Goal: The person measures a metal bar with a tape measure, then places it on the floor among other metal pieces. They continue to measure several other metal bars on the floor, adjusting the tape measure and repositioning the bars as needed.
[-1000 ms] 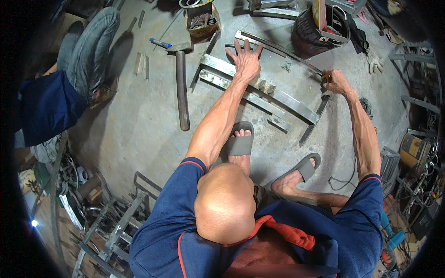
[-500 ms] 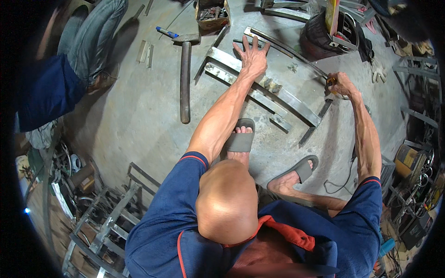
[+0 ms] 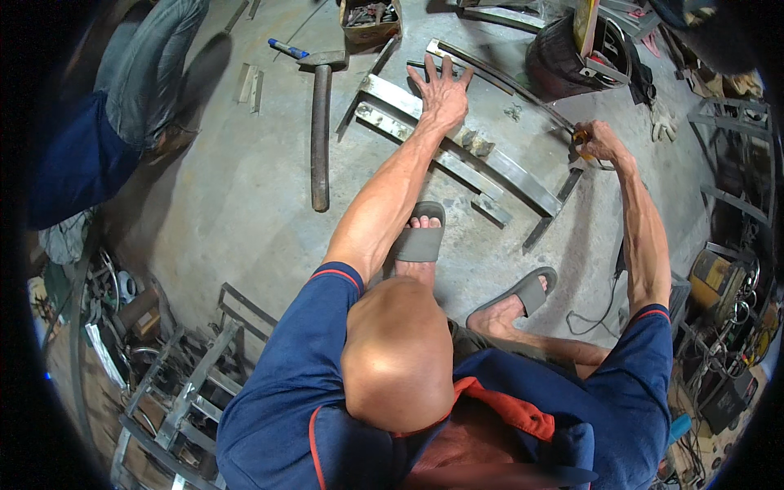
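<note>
My left hand [image 3: 443, 103] lies spread, its fingers apart and fingertips by a thin dark bar on the floor. Under its wrist runs a shiny metal bar [image 3: 514, 179], part of a frame with crossing dark bars. My right hand [image 3: 603, 142] is closed around a small yellow-and-black case that looks like a tape measure [image 3: 581, 140]. From it a long narrow strip [image 3: 529, 96] stretches up and left past my left fingertips; I cannot tell whether it is all tape or partly a metal bar. A second pale bar [image 3: 466, 174] and a short metal piece [image 3: 491, 209] lie nearer my feet.
A sledgehammer [image 3: 321, 139] lies left of the frame, beside a blue marker-like tool [image 3: 288, 49]. A dark bucket [image 3: 563, 65] and an open box [image 3: 370, 31] of small parts stand beyond. Another person's jeans [image 3: 155, 65] show at left. Welded metal frames [image 3: 189, 400] crowd the lower left.
The whole view has shifted slightly, moving the floor objects a little up and left. Both hands keep nearly the same places and poses.
</note>
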Demonstrator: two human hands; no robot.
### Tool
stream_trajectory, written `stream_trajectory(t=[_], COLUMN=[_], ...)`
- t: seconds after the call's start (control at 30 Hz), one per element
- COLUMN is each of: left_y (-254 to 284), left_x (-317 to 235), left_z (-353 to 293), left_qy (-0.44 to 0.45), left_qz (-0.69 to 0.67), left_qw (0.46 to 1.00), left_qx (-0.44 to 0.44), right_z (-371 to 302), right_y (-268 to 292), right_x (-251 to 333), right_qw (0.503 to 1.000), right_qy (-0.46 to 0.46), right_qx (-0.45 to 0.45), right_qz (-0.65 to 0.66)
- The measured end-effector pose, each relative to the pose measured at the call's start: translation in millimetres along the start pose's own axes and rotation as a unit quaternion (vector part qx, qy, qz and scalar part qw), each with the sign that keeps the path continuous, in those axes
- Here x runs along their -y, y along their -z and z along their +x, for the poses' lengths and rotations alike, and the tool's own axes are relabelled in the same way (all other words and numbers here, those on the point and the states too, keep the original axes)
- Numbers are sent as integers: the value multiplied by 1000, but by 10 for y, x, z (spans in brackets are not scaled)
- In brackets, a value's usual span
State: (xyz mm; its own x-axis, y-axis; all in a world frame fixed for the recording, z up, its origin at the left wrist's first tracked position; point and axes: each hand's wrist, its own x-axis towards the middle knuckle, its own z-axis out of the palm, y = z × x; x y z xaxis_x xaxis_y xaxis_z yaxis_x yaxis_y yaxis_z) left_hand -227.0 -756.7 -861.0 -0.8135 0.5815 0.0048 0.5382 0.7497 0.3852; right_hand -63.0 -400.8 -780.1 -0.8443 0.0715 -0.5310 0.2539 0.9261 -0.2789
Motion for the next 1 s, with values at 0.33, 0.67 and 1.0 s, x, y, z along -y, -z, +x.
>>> stream_trajectory(t=[0.33, 0.67, 1.0], left_y=[-68, -101, -85], left_x=[-10, -46, -102], left_z=[3, 14, 40], left_qy=[-16, -16, -2], left_qz=[6, 28, 74], left_qw=[1000, 999, 997], left_qx=[-17, -14, 9], right_z=[64, 59, 66], right_y=[23, 89, 117], right_x=[-22, 58, 76], right_qw=[999, 997, 998], right_qy=[-20, -41, -23], right_qx=[26, 55, 57], right_qz=[-17, -28, -31])
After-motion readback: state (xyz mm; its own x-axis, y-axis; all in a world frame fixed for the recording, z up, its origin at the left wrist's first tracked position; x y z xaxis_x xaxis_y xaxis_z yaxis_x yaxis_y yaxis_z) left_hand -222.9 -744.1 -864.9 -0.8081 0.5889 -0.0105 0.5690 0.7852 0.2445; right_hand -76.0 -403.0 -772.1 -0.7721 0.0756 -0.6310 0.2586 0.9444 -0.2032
